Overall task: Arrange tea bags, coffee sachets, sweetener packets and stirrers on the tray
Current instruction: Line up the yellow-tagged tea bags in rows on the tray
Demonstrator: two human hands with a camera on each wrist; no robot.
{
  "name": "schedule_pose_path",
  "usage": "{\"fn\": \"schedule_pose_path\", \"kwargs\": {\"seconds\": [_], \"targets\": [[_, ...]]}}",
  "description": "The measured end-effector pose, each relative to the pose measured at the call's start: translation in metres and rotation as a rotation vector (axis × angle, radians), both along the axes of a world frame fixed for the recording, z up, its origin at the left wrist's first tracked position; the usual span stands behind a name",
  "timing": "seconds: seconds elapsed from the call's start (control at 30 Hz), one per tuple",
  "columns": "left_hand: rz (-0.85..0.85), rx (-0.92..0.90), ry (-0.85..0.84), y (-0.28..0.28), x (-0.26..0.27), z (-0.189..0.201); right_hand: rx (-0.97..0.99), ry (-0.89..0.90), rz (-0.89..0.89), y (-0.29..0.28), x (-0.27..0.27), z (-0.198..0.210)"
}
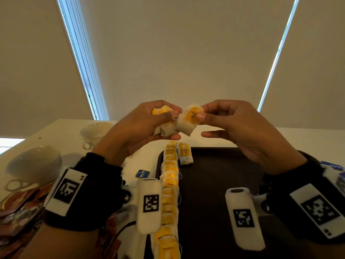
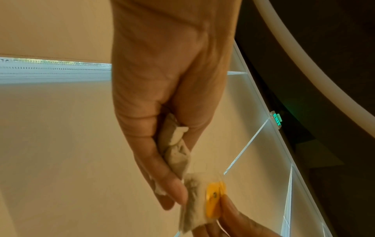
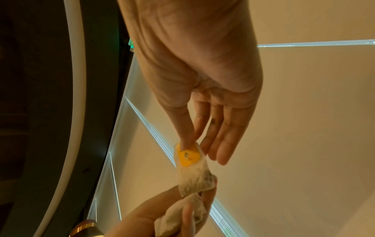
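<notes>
Both hands are raised above the far edge of the black tray (image 1: 220, 184). My left hand (image 1: 141, 126) grips a bunch of white tea bags (image 1: 164, 118) with yellow tags; the bunch (image 2: 174, 152) lies between its fingers and thumb. My right hand (image 1: 229, 120) pinches the yellow tag of a single tea bag (image 1: 188, 120) between thumb and forefinger, its other fingers straight. That tea bag (image 3: 192, 168) touches the bunch. A column of several tea bags (image 1: 169, 193) lies along the tray's left side, with one more tea bag (image 1: 185, 153) beside its far end.
Two white cups (image 1: 95, 132) (image 1: 35, 163) stand on the white table at the left. Brown coffee sachets (image 1: 20, 217) are piled at the near left. A blue packet (image 1: 142, 174) lies just left of the tray; more blue packets (image 1: 334, 166) show at the right edge.
</notes>
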State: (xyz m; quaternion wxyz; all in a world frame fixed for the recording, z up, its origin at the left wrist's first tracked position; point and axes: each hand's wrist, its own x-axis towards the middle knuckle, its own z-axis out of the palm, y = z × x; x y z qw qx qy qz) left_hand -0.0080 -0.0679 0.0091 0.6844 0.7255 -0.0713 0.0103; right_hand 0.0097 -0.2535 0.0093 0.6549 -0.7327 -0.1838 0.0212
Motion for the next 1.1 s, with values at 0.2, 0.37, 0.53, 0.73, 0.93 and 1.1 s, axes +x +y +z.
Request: {"fn": "schedule_pose_path", "kwargs": {"seconds": [0.2, 0.37, 0.53, 0.73, 0.93, 1.1], "targets": [[0.141, -0.107, -0.061, 0.021, 0.000, 0.008, -0.148, 0.035, -0.043, -0.006, 0.000, 0.002], [0.218, -0.018, -0.146, 0.033, -0.002, 0.011, -0.522, 0.175, -0.057, 0.005, 0.013, -0.022], [0.205, -0.024, -0.161, 0.036, -0.004, 0.013, -0.701, 0.324, 0.093, 0.015, 0.035, -0.038], [0.195, -0.076, -0.178, 0.044, -0.004, 0.016, -0.795, 0.402, 0.103, 0.028, 0.055, -0.044], [0.191, -0.060, -0.189, 0.046, -0.002, 0.015, -0.885, 0.343, -0.015, 0.040, 0.068, -0.047], [0.181, -0.001, -0.168, 0.043, -0.001, 0.012, -0.871, 0.373, -0.024, 0.045, 0.071, -0.050]]}}
